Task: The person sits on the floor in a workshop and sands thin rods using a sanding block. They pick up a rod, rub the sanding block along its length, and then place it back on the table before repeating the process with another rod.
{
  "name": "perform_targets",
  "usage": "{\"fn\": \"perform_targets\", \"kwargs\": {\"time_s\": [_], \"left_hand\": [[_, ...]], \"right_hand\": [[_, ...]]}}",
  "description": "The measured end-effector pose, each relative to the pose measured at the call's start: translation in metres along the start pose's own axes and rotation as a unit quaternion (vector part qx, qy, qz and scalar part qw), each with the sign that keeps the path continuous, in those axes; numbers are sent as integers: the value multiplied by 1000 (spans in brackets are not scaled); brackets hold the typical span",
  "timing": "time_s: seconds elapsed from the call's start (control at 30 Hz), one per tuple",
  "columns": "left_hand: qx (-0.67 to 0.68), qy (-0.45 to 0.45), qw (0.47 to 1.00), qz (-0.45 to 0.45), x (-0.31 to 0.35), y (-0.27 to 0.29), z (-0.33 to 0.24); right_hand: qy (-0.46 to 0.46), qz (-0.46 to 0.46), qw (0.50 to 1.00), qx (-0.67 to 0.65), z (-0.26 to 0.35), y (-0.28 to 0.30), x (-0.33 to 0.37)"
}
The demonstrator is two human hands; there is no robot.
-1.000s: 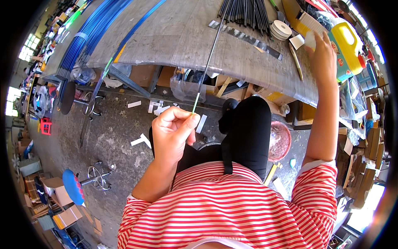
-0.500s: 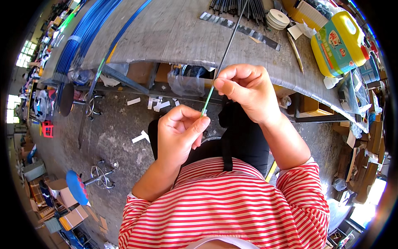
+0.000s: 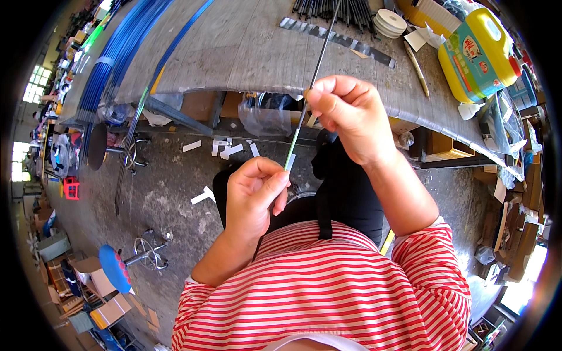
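Note:
A thin dark rod with a pale green section [image 3: 294, 140] slants from my hands up across the workbench's edge. My left hand [image 3: 253, 190] is closed in a pinch of thumb and forefinger at the green part. Higher up, my right hand [image 3: 351, 114] pinches the dark length between thumb and curled fingers. A small pale strip [image 3: 312, 120] shows just under the right fingers; what it belongs to is unclear. Beside the left fingertips is a small whitish piece [image 3: 291, 160], perhaps tape. The rod's upper end runs out of view at the top.
The grey workbench [image 3: 246, 52] holds blue rods [image 3: 117, 47], a bundle of black rods [image 3: 339, 10], white spools [image 3: 389, 23], a patterned strip [image 3: 333, 41], a brush-like stick [image 3: 417, 70] and a yellow jug [image 3: 453, 73]. A blue stool [image 3: 115, 268] stands at left; white scraps [image 3: 203, 196] lie on the floor.
My right hand has moved slightly up along the rod, farther from the left one. A pale strip now shows beneath it. My left hand keeps its pinch.

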State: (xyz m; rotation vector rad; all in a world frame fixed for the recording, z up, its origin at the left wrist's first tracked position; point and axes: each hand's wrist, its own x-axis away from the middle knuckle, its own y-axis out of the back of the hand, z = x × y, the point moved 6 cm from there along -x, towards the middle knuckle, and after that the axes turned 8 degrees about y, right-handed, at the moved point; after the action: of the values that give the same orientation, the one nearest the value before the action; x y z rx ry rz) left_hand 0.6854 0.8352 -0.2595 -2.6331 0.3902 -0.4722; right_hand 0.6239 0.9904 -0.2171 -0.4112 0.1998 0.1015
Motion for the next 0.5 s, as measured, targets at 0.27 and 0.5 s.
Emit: {"fn": "perform_targets", "kwargs": {"time_s": [0.27,0.5], "left_hand": [[1,-10,1000,-22,0,5,-4],[3,-14,999,-33,0,6,-3]], "right_hand": [[-47,57,997,-26,-21,-18,19],[-41,54,997,-24,-20,-15,15]]}}
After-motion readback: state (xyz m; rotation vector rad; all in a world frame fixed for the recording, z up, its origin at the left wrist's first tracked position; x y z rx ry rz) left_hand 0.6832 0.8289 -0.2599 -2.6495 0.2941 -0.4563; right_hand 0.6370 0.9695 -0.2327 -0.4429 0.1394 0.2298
